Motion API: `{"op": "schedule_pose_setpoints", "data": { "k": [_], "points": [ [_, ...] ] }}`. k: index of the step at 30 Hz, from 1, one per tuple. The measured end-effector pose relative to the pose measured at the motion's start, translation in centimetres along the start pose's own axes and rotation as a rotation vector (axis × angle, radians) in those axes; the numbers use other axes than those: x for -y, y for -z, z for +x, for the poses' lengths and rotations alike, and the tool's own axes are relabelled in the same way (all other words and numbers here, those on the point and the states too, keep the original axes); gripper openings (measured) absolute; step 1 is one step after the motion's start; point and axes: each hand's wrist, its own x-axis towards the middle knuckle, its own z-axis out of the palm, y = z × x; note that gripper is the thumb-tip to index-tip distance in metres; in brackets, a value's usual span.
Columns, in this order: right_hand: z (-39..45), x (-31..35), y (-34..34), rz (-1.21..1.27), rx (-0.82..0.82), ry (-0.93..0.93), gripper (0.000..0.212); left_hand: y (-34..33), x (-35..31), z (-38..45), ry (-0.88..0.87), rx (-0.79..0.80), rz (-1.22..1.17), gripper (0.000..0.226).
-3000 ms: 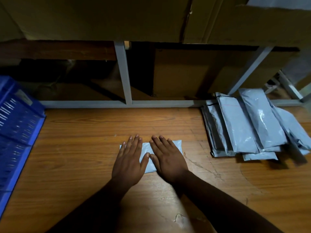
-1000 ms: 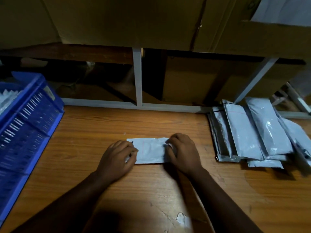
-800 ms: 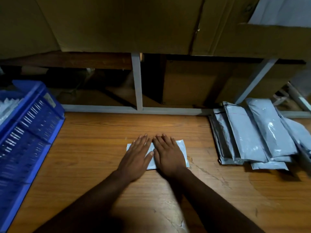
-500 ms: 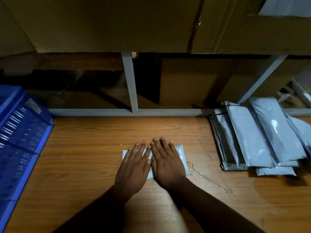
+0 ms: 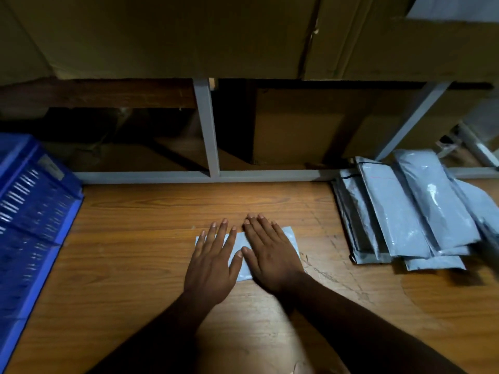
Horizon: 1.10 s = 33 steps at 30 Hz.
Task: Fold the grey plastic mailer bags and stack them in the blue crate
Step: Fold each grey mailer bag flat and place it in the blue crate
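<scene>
Both hands lay flat with straight fingers, side by side, the left hand point(image 5: 210, 261) and right hand point(image 5: 271, 255) pressing a small folded grey plastic mailer bag point(image 5: 244, 261) onto the wooden counter point(image 5: 140, 260). That bag looked folded but not yet moved to the blue slatted plastic crate point(image 5: 32, 220) at the left edge. A pile of unfolded grey mailer bags point(image 5: 405, 211) waited well apart on the right, so much work seemingly remained.
</scene>
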Motion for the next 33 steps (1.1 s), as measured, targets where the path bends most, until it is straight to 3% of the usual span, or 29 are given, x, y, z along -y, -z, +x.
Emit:
{"op": "schedule_pose_setpoints", "data": {
  "k": [4,33],
  "points": [
    [-1.4,-1.5,0.1,0.075,-0.076,-0.137,0.064,0.2,0.7,-0.5,0.058,0.039,-0.046,0.074],
    [-5.1,-3.5,1.2,0.009,0.116,-0.234,0.083,0.8,0.8,-0.7,0.172,0.063,-0.012,0.116]
  ]
}}
